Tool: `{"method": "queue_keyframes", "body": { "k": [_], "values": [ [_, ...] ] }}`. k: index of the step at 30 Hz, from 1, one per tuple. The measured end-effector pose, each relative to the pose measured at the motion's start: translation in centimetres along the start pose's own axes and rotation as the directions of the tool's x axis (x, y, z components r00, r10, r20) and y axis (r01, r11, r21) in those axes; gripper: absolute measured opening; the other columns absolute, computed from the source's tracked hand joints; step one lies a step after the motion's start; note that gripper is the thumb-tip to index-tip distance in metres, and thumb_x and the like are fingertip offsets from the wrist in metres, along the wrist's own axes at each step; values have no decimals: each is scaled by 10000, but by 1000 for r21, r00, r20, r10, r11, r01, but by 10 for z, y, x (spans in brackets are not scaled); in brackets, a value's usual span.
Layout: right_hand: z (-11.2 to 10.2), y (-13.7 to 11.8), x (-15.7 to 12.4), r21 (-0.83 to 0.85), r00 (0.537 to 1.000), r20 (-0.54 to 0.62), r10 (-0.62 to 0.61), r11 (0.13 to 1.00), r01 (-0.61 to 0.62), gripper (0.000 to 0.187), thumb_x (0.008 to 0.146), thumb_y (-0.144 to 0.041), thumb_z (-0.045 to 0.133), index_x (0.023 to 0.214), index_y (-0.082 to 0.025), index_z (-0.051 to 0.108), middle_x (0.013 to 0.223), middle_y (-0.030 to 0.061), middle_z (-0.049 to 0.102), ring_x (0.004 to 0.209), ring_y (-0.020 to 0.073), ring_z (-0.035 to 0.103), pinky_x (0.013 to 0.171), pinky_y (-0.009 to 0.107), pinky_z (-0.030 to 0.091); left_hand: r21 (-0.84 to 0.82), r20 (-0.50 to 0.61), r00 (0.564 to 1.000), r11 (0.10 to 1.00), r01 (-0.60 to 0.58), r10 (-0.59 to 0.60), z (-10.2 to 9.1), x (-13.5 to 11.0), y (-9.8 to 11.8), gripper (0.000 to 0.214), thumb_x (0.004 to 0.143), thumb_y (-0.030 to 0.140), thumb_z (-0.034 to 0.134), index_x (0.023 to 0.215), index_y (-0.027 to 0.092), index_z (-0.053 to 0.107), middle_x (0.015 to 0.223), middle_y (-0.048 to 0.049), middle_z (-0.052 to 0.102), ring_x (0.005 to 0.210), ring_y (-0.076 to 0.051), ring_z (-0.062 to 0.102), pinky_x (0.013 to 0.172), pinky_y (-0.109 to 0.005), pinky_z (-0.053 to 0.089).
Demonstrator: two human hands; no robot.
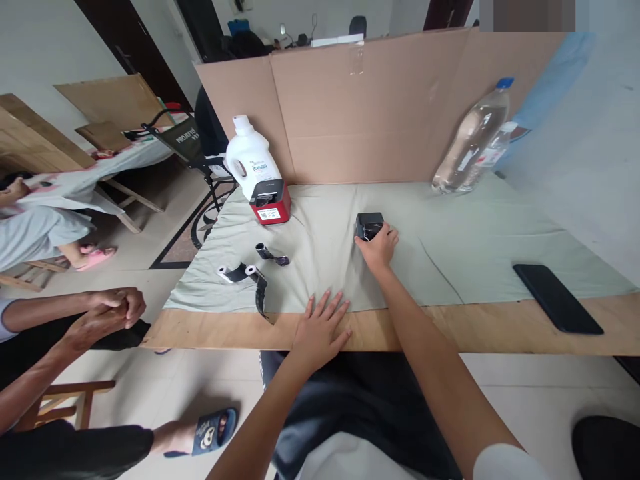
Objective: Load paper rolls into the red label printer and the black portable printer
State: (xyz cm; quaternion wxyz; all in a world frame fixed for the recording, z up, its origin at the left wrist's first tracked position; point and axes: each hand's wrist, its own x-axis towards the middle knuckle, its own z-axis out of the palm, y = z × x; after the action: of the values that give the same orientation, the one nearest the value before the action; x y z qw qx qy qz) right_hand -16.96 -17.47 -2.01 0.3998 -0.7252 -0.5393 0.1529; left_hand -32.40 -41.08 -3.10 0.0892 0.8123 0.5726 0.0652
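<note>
My right hand [380, 249] grips a small black box [369, 218] on the cloth, thumb on its left side and fingers on the right. Its near face is partly behind my fingers. My left hand [323, 330] lies flat on the table's bare wooden front edge, fingers spread and nothing in it. Left of it are a black strip on a small core [273, 256], and two white-cored rolls with black strips, one roll [234, 273] farther left and the other roll [259, 288] trailing its strip toward the edge.
A red and black printer-like device [273, 203] stands before a white jug [253, 157]. Clear bottles [473, 140] lean near the cardboard screen [370, 120]. A dark phone [557, 299] lies at the right front edge. A seated person's clasped hands [117, 308] are at left.
</note>
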Motion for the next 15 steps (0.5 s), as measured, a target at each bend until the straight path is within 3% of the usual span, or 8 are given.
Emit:
{"method": "queue_keyframes", "body": {
  "k": [7, 11, 15],
  "values": [
    [-21, -4, -4, -99, 991, 137, -2, 995, 16, 1009, 736, -363, 812, 1589, -116, 333, 1458, 276, 449, 1348, 465, 434, 1094, 613, 463, -20, -17, 1000, 1000, 6, -6, 0, 1, 0, 616, 1078, 519, 436, 1653, 303, 392, 1753, -16, 311, 1648, -319, 239, 1331, -629, 215],
    [-52, -1, -7, -144, 967, 246, -61, 985, 99, 1031, 745, -305, 771, 1649, -205, 287, 1546, 252, 386, 1364, 482, 465, 1050, 619, 508, -40, -1, 1000, 999, 16, -16, -3, 1, 2, 613, 1064, 487, 477, 1643, 298, 406, 1748, -20, 323, 1643, -325, 252, 1325, -640, 226],
    [-88, 22, -3, -88, 908, 410, -88, 987, 135, 1079, 696, -474, 851, 1635, -250, 369, 1492, 223, 504, 1337, 483, 538, 1069, 641, 500, -127, -47, 999, 992, 2, -8, -13, -4, 4, 583, 1011, 419, 589, 1568, 262, 515, 1689, -56, 445, 1607, -349, 334, 1317, -657, 226]
  ]
}}
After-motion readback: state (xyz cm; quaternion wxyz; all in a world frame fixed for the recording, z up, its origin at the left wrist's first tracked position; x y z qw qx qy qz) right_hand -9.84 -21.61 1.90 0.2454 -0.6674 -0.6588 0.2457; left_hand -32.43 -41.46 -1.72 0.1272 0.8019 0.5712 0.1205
